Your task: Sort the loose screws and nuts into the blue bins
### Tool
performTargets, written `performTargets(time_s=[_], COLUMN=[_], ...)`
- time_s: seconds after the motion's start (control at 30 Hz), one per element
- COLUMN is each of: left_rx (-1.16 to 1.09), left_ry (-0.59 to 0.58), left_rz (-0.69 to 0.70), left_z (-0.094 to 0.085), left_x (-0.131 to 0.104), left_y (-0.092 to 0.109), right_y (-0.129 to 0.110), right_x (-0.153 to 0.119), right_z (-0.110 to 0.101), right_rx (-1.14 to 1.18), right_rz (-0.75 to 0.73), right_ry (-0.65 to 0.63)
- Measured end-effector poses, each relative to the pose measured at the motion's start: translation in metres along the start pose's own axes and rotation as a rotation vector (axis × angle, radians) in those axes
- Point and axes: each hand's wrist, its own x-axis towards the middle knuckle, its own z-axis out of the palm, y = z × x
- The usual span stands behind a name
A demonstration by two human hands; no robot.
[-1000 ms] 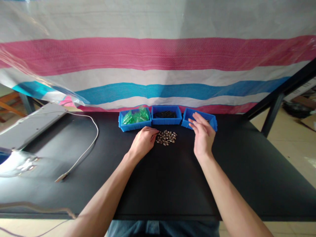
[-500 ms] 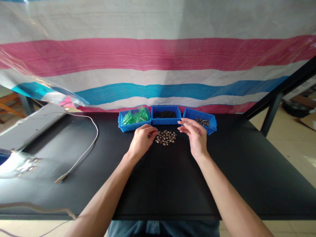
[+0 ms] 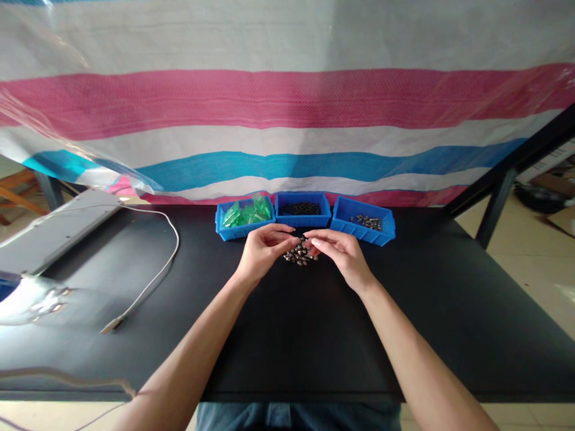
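My left hand [image 3: 265, 248] and my right hand [image 3: 339, 251] come close together over a pile of small shiny metal pieces [image 3: 300, 257] on the black table. The left thumb and fingers are pinched at the pile's upper edge; what is between them is too small to make out. The right thumb and forefinger are also closed in a pinch, a short gap from the left fingertips, and any piece in them is hidden. Part of the pile is covered by my fingers.
Behind the hands stand three blue bins: one with green plastic pieces [image 3: 247, 212], one with dark screw-like parts [image 3: 303, 208], one with small silvery metal parts [image 3: 369, 222]. A pale cable [image 3: 155, 278] and a grey metal panel [image 3: 67, 224] lie left. A striped sheet [image 3: 287, 99] hangs behind.
My right hand has moved left and down from the right bin to the pile, its fingers closing. My left hand has shifted slightly right, and the fingertips of both hands are now nearly together.
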Motion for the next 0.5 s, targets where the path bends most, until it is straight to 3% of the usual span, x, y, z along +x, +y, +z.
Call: performTargets(time_s=[0.5], left_rx=[-0.077], left_ry=[-0.046], left_rz=[-0.033], left_z=[0.0053], left_x=[-0.0023], left_y=[0.0037], right_y=[0.0089], right_x=[0.0009], right_z=[0.0029], right_rx=[0.132], right_rz=[0.060], right_ry=[-0.014])
